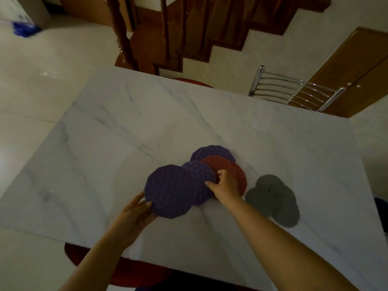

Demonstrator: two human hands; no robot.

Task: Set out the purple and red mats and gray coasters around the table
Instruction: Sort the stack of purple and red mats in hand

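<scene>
Gripping the leftmost purple mat (171, 191) by its near rim, the left hand (136, 213) lies left of the right hand (226, 184), which pinches the second purple mat (200, 175).

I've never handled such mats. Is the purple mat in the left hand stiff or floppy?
Probably fairly stiff: the purple mat looks flat though the left hand holds only its edge. Likely light, since one hand's fingers carry it. Lying flat, it shouldn't roll.

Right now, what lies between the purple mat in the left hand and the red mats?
Another purple mat, with the right hand at its edge, seen in the head view.
</scene>
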